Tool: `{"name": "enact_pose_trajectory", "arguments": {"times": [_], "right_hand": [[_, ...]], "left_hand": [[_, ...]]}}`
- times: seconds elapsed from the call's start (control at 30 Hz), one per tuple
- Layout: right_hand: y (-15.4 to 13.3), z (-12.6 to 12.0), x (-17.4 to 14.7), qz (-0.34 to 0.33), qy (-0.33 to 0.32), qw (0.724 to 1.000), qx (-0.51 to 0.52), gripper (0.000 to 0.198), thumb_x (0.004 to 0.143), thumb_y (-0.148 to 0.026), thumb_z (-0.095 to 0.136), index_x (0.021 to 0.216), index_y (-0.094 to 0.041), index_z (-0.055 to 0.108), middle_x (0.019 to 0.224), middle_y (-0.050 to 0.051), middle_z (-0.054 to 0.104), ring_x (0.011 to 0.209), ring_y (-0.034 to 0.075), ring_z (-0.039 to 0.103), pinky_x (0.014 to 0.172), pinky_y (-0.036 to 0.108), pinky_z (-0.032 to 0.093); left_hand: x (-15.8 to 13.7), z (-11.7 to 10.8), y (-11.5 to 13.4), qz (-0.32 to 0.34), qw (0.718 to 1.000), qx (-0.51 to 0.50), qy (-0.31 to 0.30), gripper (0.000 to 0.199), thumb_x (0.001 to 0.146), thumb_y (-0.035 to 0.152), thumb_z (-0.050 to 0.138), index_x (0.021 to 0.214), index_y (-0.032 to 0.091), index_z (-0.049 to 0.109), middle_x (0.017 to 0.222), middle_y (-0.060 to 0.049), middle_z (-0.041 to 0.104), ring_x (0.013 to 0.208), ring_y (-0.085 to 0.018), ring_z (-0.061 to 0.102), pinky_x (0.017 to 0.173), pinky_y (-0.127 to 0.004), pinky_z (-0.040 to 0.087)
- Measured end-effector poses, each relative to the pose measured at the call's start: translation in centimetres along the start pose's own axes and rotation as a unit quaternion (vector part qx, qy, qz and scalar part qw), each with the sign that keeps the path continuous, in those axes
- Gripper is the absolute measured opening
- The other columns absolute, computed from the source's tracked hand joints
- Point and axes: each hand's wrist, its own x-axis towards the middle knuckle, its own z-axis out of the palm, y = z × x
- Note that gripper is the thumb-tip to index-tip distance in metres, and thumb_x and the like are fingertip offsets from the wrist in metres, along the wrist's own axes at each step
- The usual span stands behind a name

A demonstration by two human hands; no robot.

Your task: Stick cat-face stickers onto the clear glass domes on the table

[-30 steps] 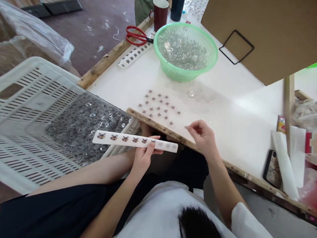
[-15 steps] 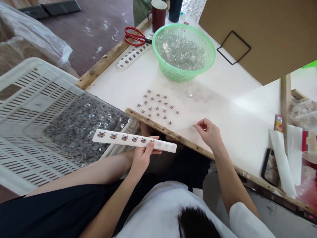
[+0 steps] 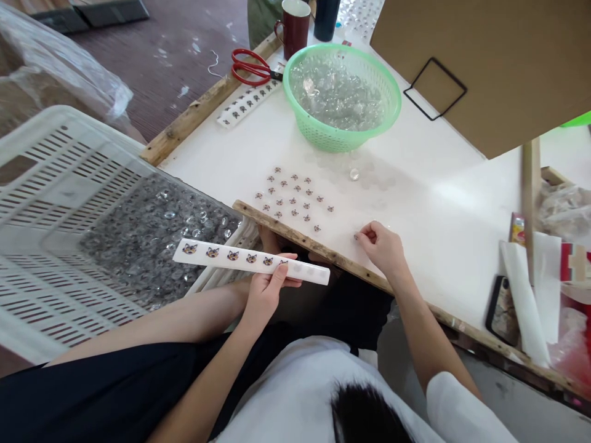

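A white strip of cat-face stickers (image 3: 233, 256) is pinched near its right end by my left hand (image 3: 270, 284), above my lap beside the table edge. Several faces show on its left part; pale blank spots mark the right end. My right hand (image 3: 383, 246) is low over the white table, its thumb and forefinger closed on a tiny dark-marked piece (image 3: 356, 236) that looks like one of the cat-face stickers. To its left, several small cat-face pieces (image 3: 292, 201) lie spread on the table. One clear glass dome (image 3: 354, 175) sits behind them.
A green basket (image 3: 341, 143) of clear pieces stands at the back, with red-handled scissors (image 3: 252, 67), more sticker strips (image 3: 244, 106) and a mug (image 3: 295, 31) nearby. A white crate (image 3: 41, 227) is at left, a cardboard sheet (image 3: 498, 67) back right, a phone (image 3: 503, 311) right.
My right hand has moved slightly left over the table with the tiny piece at its fingertips. My left hand and the strip stay almost where they were.
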Motion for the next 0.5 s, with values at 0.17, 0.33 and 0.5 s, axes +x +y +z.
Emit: {"name": "enact_pose_trajectory", "arguments": {"times": [0.17, 0.33, 0.5], "right_hand": [[-0.4, 1.3, -0.7, -0.044, 0.055, 0.994, -0.088, 0.01, 0.087, -0.026, 0.052, 0.084, -0.02, 0.059, 0.091, 0.007, 0.062, 0.072, 0.017, 0.057, 0.067, 0.03, 0.039], [0.0, 0.7, -1.3, -0.036, 0.056, 0.997, -0.034, 0.018, 0.087, -0.029, 0.055, 0.103, -0.02, 0.059, 0.084, 0.004, 0.066, 0.072, 0.017, 0.06, 0.073, 0.032, 0.043], [2.3, -2.3, -2.4, -0.002, 0.067, 0.994, -0.083, 0.027, 0.087, -0.039, 0.057, 0.106, -0.021, 0.06, 0.099, 0.008, 0.064, 0.074, 0.019, 0.061, 0.071, 0.035, 0.046]], "left_hand": [[0.1, -0.1, -0.2, 0.004, 1.0, 0.0, -0.003, 0.039, 0.088, 0.044, 0.06, 0.111, 0.014, 0.067, 0.09, -0.006, 0.071, 0.074, -0.019, 0.071, 0.067, -0.032, 0.064], [0.1, -0.1, -0.4, 0.002, 1.0, -0.004, -0.005, 0.038, 0.088, 0.044, 0.06, 0.111, 0.014, 0.067, 0.09, -0.006, 0.071, 0.074, -0.019, 0.071, 0.067, -0.032, 0.064], [0.0, 0.0, -0.1, 0.0, 1.0, -0.006, -0.005, 0.039, 0.088, 0.044, 0.061, 0.11, 0.014, 0.067, 0.087, -0.005, 0.071, 0.073, -0.019, 0.071, 0.067, -0.032, 0.064]]}}
